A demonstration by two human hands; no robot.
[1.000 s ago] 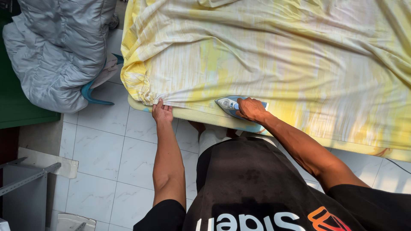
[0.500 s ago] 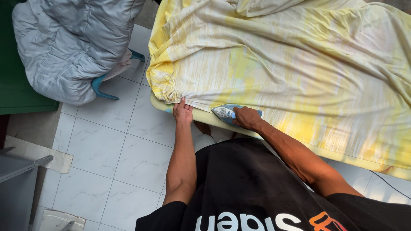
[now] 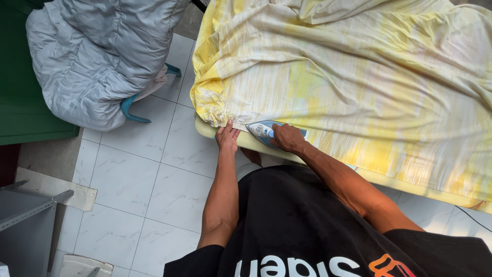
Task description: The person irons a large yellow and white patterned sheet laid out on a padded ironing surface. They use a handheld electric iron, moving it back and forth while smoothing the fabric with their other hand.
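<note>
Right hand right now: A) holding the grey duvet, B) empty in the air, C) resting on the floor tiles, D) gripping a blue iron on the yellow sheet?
D: the right hand grips the blue iron at the yellow sheet edge.
</note>
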